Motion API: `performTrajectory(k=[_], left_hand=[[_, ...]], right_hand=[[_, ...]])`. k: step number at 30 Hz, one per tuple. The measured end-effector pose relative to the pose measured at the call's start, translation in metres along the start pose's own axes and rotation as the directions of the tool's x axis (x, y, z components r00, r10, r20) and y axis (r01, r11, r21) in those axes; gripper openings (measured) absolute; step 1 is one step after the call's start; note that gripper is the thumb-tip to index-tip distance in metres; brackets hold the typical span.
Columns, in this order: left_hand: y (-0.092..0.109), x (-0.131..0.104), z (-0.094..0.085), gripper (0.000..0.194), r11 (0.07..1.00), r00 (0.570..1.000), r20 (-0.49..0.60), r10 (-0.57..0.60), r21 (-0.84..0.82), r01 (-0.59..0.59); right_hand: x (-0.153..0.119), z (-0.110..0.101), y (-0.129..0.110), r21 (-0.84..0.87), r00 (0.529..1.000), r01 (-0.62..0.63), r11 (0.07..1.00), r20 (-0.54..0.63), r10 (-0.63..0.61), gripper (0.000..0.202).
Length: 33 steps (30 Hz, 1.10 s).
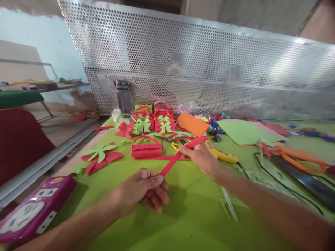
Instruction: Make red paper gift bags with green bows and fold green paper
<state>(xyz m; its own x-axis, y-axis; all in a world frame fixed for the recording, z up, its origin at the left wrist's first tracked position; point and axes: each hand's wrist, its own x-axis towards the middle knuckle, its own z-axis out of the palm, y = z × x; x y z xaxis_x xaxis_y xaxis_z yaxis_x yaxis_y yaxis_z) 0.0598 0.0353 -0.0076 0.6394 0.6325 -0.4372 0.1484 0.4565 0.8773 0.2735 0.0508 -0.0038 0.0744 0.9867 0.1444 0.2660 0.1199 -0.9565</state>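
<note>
A long red paper strip runs slantwise between my two hands above the green tabletop. Its lower end is pinched by my left hand, thumb on top and fingers curled beneath. My right hand grips the strip near its upper end, between thumb and fingers. Just behind the strip sits a small red paper bag with an arched handle. Another red strip lies flat at the bag's base, partly hidden by my right hand. A yellow glue gun rests beyond my right wrist.
Several decorated paper bags stand at the back beside a dark bottle. Paper leaves lie left, above a purple power strip. Orange paper, green sheets, scissors and a black cable occupy the right. Perforated metal borders the back.
</note>
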Motion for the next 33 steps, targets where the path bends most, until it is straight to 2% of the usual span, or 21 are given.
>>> performTrajectory(k=[5, 12, 16, 21, 25, 28, 30, 31, 33], left_hand=[[0.0, -0.001, -0.01, 0.04, 1.0, 1.0, -0.017, 0.008, 0.03, -0.007], [-0.001, -0.003, -0.01, 0.043, 0.999, 0.999, 0.011, 0.033, 0.026, -0.034], [-0.001, -0.005, -0.011, 0.041, 0.997, 0.999, -0.022, 0.042, 0.063, -0.041], [0.0, -0.004, -0.012, 0.04, 0.981, 0.991, -0.114, 0.068, 0.189, -0.046], [0.003, -0.005, -0.008, 0.038, 0.944, 0.992, -0.098, 0.077, 0.327, -0.041], [0.008, -0.01, -0.006, 0.032, 0.835, 0.983, -0.119, 0.142, 0.548, -0.054], [0.014, -0.014, -0.009, 0.032, 0.735, 0.955, -0.164, 0.248, 0.674, -0.075], [0.018, -0.016, -0.013, 0.033, 0.675, 0.921, -0.201, 0.334, 0.733, -0.085], [0.026, -0.017, -0.023, 0.032, 0.527, 0.805, -0.269, 0.529, 0.847, -0.064]], right_hand=[[0.013, -0.009, 0.005, 0.023, 0.997, -0.01, 1.0, -0.074, 0.012, 0.034], [0.013, -0.007, 0.01, 0.085, 0.997, -0.057, 0.995, -0.041, 0.06, 0.035], [0.01, -0.005, 0.008, 0.131, 0.996, -0.088, 0.987, -0.016, 0.091, 0.032], [0.008, -0.004, 0.007, 0.148, 0.994, -0.107, 0.983, -0.007, 0.109, 0.031], [0.01, -0.006, 0.007, 0.143, 0.993, -0.113, 0.983, -0.018, 0.117, 0.036], [0.015, -0.01, 0.009, 0.14, 0.991, -0.121, 0.983, -0.047, 0.129, 0.036], [0.018, -0.013, 0.012, 0.125, 0.989, -0.135, 0.983, -0.038, 0.141, 0.039], [0.018, -0.013, 0.012, 0.114, 0.988, -0.151, 0.982, -0.014, 0.153, 0.041], [0.016, -0.012, 0.013, 0.087, 0.98, -0.19, 0.978, 0.07, 0.184, 0.042]])
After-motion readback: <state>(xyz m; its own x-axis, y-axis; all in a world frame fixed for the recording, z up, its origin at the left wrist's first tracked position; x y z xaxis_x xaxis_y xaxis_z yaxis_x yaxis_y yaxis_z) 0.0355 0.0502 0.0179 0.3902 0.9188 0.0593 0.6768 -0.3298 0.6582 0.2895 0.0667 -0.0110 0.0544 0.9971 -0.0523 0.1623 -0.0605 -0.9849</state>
